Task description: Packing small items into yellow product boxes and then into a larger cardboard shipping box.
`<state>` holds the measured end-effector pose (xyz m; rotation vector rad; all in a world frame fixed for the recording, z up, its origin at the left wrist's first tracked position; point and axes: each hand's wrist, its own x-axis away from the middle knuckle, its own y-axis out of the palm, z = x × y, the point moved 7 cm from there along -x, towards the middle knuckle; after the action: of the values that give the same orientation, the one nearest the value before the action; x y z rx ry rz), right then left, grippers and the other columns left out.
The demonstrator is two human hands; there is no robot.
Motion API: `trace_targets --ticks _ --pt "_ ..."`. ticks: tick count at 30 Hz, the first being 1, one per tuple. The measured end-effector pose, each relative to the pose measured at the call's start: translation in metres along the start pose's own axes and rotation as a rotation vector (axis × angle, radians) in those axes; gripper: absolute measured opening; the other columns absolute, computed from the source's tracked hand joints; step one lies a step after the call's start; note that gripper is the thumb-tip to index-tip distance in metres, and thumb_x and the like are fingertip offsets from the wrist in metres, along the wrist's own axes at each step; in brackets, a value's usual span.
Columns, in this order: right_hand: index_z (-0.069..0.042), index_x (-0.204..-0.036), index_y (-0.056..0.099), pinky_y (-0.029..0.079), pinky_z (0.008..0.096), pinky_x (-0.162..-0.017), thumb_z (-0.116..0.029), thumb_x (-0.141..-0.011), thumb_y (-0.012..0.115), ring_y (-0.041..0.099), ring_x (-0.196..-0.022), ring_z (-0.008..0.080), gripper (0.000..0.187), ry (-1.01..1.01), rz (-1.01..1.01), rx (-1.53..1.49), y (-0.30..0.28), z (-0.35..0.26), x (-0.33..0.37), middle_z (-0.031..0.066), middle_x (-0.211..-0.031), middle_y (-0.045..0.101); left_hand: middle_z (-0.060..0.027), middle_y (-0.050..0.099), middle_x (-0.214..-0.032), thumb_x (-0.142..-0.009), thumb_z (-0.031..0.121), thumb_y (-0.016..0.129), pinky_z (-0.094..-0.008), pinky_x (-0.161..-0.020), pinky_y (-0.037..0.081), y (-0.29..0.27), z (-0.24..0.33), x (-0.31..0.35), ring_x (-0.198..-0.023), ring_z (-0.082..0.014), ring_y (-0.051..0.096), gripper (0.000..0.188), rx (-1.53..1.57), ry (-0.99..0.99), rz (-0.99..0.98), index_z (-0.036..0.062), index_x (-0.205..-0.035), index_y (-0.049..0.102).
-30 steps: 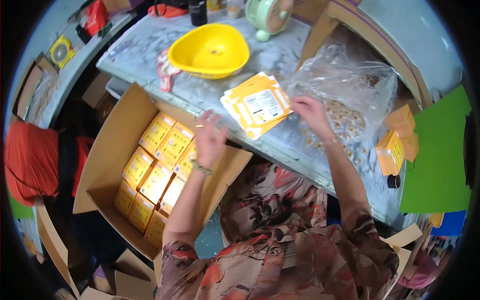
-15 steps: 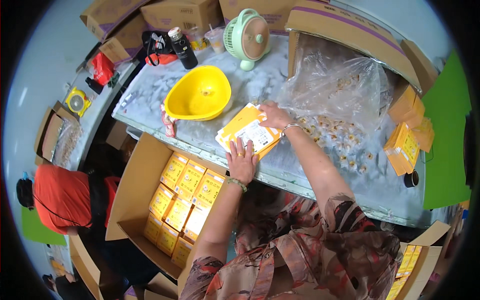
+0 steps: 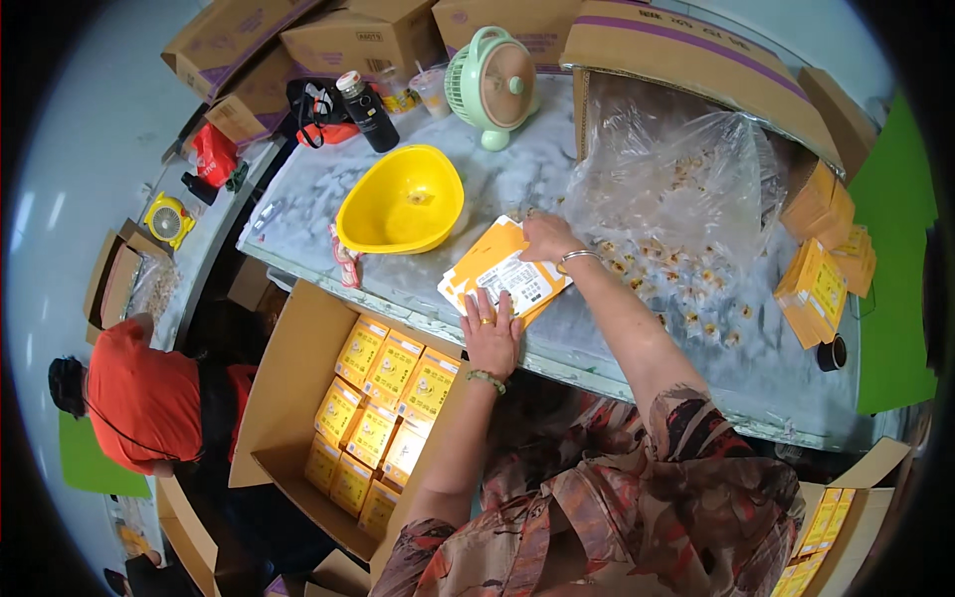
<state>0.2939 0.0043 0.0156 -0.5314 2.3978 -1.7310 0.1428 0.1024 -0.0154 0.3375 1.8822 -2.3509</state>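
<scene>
A small stack of flattened orange-and-white cartons (image 3: pixel 505 275) lies on the table in front of me. My left hand (image 3: pixel 492 333) rests on its near edge, fingers spread and laid flat. At the far right corner, my right hand (image 3: pixel 549 237) has its fingers curled and pressed together on a carton's edge; the fingertips are partly hidden. Just beyond the stack stands a yellow basin (image 3: pixel 403 199) with something small at its bottom. Small clear packets with brownish contents (image 3: pixel 696 294) are scattered to the right of my right forearm.
Below the table edge, an open cardboard box (image 3: pixel 284 383) holds rows of yellow boxes (image 3: pixel 373 433). A large carton (image 3: pixel 696 35) with a plastic bag (image 3: pixel 676 179) stands at the back right. More orange cartons (image 3: pixel 816 289), a green fan (image 3: pixel 492 88) and a black bottle (image 3: pixel 368 114) are around. Someone in red (image 3: pixel 149 393) bends at the left.
The view has shifted slightly, moving the scene down and right. My right hand's fingers have drawn in at the carton's corner; the left stays flat on the stack. The person in red has shifted.
</scene>
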Motion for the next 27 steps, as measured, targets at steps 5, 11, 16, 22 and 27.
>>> trace_targets --ticks 5,11,16,22,27 --pt "-0.005 -0.080 0.058 0.041 0.0363 -0.073 -0.026 -0.053 0.066 0.053 -0.086 0.0262 0.035 0.009 0.045 0.023 -0.024 -0.007 0.006 0.0126 -0.082 0.057 -0.0218 0.016 -0.129 -0.077 0.029 0.046 -0.0502 -0.092 0.018 -0.001 0.001 0.002 -0.118 -0.0405 0.012 0.050 0.068 -0.009 0.093 0.0119 -0.121 0.032" --pt "-0.009 -0.076 0.058 0.038 0.0364 -0.069 -0.013 -0.061 0.057 0.054 -0.077 0.0233 0.016 -0.193 0.285 -0.021 -0.078 -0.061 0.065 0.0084 -0.070 0.058 -0.0215 0.010 -0.130 -0.071 0.009 0.056 -0.0416 -0.090 0.027 -0.025 -0.016 0.020 -0.118 -0.0365 0.019 0.050 0.578 -0.042 0.405 0.0040 -0.116 0.036" --pt "-0.012 -0.075 0.058 0.036 0.0357 -0.067 -0.009 -0.063 0.054 0.053 -0.068 0.0228 0.013 -0.319 0.597 -0.102 -0.111 -0.056 0.154 0.0060 -0.064 0.056 -0.0147 0.020 -0.128 -0.072 -0.005 0.050 -0.0278 -0.079 0.041 -0.055 -0.022 0.054 -0.111 -0.0216 0.035 0.039 1.045 -0.099 0.541 -0.0010 -0.110 0.041" --pt "-0.007 -0.074 0.055 0.040 0.0233 -0.059 -0.005 -0.066 0.060 0.050 -0.061 0.0072 0.009 0.027 0.231 -0.629 -0.069 0.025 0.243 0.0006 -0.064 0.055 -0.0168 0.045 -0.107 -0.068 0.004 0.059 -0.0338 -0.079 0.039 -0.137 0.028 0.083 -0.096 -0.0285 0.046 0.038 0.404 0.121 0.382 0.0013 -0.104 0.047" --pt "-0.003 -0.080 0.053 0.041 0.0194 -0.051 -0.003 -0.068 0.059 0.051 -0.059 0.0060 0.014 -0.039 0.035 -1.000 -0.010 0.037 0.307 0.0027 -0.067 0.056 -0.0174 0.053 -0.089 -0.070 0.015 0.058 -0.0345 -0.064 0.044 -0.104 0.101 0.094 -0.077 -0.0312 0.053 0.038 0.426 0.441 -0.253 0.0035 -0.105 0.046"
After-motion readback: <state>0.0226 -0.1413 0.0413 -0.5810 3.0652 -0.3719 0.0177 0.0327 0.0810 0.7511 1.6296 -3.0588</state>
